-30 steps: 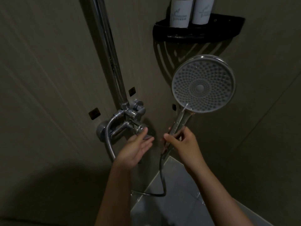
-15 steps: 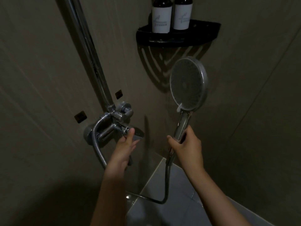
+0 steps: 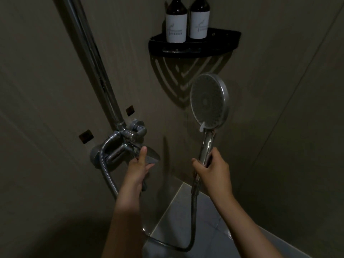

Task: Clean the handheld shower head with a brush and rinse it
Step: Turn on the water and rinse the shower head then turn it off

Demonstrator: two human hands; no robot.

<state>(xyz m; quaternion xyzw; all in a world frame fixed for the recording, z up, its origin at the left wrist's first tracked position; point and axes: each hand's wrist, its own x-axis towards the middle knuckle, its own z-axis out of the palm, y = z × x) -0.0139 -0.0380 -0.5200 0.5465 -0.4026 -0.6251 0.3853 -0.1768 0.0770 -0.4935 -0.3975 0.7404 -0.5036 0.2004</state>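
Both bare forearms reach forward and up from the bottom of the view, well apart. The left grip [image 3: 138, 167] pinches the mixer lever [image 3: 153, 157], with the thumb straight on top and the fingers beneath. The right grip [image 3: 214, 171] is curled round the handle of the handheld shower head [image 3: 208, 103], wrist straight.
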